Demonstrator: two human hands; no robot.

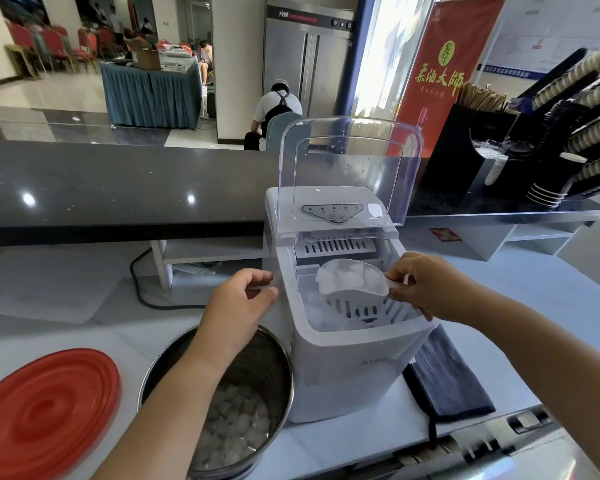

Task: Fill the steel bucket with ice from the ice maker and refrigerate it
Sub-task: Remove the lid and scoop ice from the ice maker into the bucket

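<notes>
Steel bucket (274, 358) part-filled with ice (236, 427); scoop (352, 280) heaped

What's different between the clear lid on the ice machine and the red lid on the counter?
The clear lid stands raised on the ice maker; the red lid lies flat, off the bucket. One is boxy and see-through, the other round and opaque. Both are off their openings.

Two hands are seen, one left (238, 306) and one right (426, 289). One ice maker (343, 358), one steel bucket (274, 362), one scoop (352, 282), one red lid (45, 414) and one dark cloth (444, 379) are counted on the bench (84, 327).
</notes>
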